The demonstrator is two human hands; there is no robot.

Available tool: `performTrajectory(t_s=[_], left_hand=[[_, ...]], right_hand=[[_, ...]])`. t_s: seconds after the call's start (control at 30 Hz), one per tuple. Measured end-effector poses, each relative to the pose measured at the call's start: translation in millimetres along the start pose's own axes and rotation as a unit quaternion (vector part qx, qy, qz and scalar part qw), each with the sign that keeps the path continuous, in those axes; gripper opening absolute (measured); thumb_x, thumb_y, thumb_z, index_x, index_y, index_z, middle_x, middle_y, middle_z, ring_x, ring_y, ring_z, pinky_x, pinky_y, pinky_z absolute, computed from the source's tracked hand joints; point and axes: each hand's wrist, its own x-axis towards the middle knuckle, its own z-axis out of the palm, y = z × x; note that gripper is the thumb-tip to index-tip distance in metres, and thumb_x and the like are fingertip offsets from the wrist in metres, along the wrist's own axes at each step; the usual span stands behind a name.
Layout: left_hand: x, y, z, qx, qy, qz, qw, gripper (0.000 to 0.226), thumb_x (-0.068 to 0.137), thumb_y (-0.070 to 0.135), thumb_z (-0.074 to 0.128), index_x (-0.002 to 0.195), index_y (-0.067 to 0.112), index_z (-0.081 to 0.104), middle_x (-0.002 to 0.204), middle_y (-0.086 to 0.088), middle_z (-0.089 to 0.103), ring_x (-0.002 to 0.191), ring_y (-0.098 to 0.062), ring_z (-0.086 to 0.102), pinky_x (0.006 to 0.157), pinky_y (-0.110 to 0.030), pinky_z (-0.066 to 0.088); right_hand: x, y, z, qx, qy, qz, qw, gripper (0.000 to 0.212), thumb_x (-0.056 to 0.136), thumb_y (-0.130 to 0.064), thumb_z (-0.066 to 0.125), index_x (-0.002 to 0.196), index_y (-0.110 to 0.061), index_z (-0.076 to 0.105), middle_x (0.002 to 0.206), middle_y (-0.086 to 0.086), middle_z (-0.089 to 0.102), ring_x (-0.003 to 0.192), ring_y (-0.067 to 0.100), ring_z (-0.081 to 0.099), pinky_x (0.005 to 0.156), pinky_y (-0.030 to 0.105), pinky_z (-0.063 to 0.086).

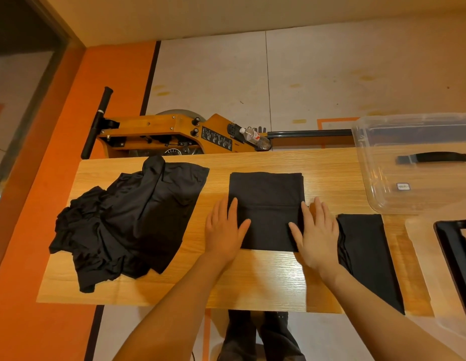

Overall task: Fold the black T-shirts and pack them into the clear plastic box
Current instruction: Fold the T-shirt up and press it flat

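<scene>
Both hands flat on a folded black T-shirt at centre of the wooden table.

Left hand (224, 225) lies palm-down with straight fingers on the left edge of the folded T-shirt (268, 201); right hand (316, 230) likewise on its right edge; neither grasps, both press flat. Shirt is a neat rectangle at frame centre, a fold line running across its middle. Heap of unfolded black T-shirts (127, 225) at left on the table (265, 277). Second folded black shirt (367, 254) just right of the right hand, lower right. Clear plastic box (414, 162) at upper right, on the table's far corner, apart from the shirts. Wooden rowing machine (174, 134) on the floor beyond the table, upper centre.
</scene>
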Motion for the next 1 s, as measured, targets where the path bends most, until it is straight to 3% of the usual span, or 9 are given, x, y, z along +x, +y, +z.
performTrajectory(t_s=[0.13, 0.27, 0.4, 0.53, 0.67, 0.83, 0.93, 1.0], left_hand=[[43.0, 4.3, -25.0, -0.110, 0.043, -0.070, 0.991, 0.063, 0.099, 0.048, 0.038, 0.153, 0.021, 0.017, 0.158, -0.003, 0.024, 0.144, -0.024, 0.022, 0.115, -0.043, 0.024], [82.0, 1.0, -43.4, -0.087, 0.018, -0.035, 0.995, 0.057, 0.096, 0.042, 0.050, 0.147, 0.023, 0.032, 0.148, -0.004, 0.040, 0.135, -0.027, 0.037, 0.110, -0.045, 0.034], [105.8, 1.6, -56.1, -0.114, 0.018, -0.040, 0.993, 0.054, 0.093, 0.028, 0.062, 0.142, 0.018, 0.042, 0.141, -0.007, 0.047, 0.130, -0.027, 0.043, 0.105, -0.041, 0.038], [122.0, 0.3, -57.3, -0.114, -0.002, -0.044, 0.992, 0.047, 0.092, 0.025, 0.063, 0.135, 0.015, 0.048, 0.133, -0.009, 0.051, 0.122, -0.027, 0.048, 0.099, -0.040, 0.044], [130.1, 0.6, -54.5, -0.108, -0.004, -0.044, 0.993, 0.036, 0.091, 0.025, 0.064, 0.125, 0.015, 0.055, 0.123, -0.008, 0.054, 0.113, -0.026, 0.052, 0.093, -0.039, 0.048], [132.2, 1.3, -50.7, -0.118, 0.002, -0.050, 0.992, 0.015, 0.088, 0.021, 0.067, 0.101, 0.014, 0.062, 0.113, -0.006, 0.056, 0.099, -0.022, 0.054, 0.077, -0.031, 0.045], [131.3, 2.1, -51.3, -0.153, 0.003, -0.049, 0.987, 0.011, 0.089, 0.020, 0.066, 0.097, 0.015, 0.061, 0.107, -0.004, 0.057, 0.092, -0.018, 0.052, 0.072, -0.028, 0.040], [128.1, 2.2, -53.2, -0.190, 0.000, -0.052, 0.980, 0.010, 0.090, 0.018, 0.064, 0.098, 0.014, 0.060, 0.098, -0.002, 0.058, 0.091, -0.019, 0.055, 0.072, -0.029, 0.043]], right_hand=[[43.6, -7.1, -14.9, 0.064, 0.022, 0.031, 0.997, 0.057, 0.099, -0.040, 0.047, 0.145, -0.005, 0.041, 0.148, 0.020, 0.042, 0.135, 0.037, 0.041, 0.108, 0.051, 0.036], [82.2, -11.4, -23.2, 0.074, -0.019, -0.001, 0.997, 0.050, 0.099, -0.030, 0.052, 0.143, -0.007, 0.043, 0.140, 0.016, 0.050, 0.128, 0.032, 0.045, 0.105, 0.043, 0.039], [112.8, -16.3, -31.8, 0.151, -0.006, 0.083, 0.985, 0.047, 0.096, -0.019, 0.060, 0.138, -0.003, 0.047, 0.132, 0.019, 0.053, 0.123, 0.035, 0.048, 0.104, 0.041, 0.039], [139.6, -12.4, -35.2, 0.153, -0.034, 0.115, 0.981, 0.040, 0.093, -0.020, 0.065, 0.127, 0.000, 0.056, 0.123, 0.020, 0.058, 0.114, 0.036, 0.054, 0.096, 0.042, 0.044], [149.5, -11.2, -35.8, 0.150, -0.073, 0.119, 0.979, 0.029, 0.090, -0.019, 0.069, 0.114, -0.003, 0.063, 0.111, 0.015, 0.065, 0.102, 0.033, 0.062, 0.085, 0.040, 0.051], [148.8, -10.1, -30.7, 0.163, -0.096, 0.113, 0.975, 0.012, 0.089, -0.014, 0.069, 0.098, -0.007, 0.064, 0.099, 0.014, 0.067, 0.090, 0.029, 0.062, 0.072, 0.033, 0.047], [146.4, -7.4, -28.4, 0.170, -0.081, 0.098, 0.977, 0.007, 0.091, -0.015, 0.066, 0.087, -0.013, 0.061, 0.101, 0.014, 0.063, 0.082, 0.025, 0.059, 0.066, 0.030, 0.042], [141.8, -7.8, -30.5, 0.168, -0.063, 0.080, 0.980, 0.007, 0.093, -0.017, 0.063, 0.091, -0.012, 0.059, 0.101, 0.009, 0.058, 0.080, 0.020, 0.055, 0.067, 0.029, 0.040]])
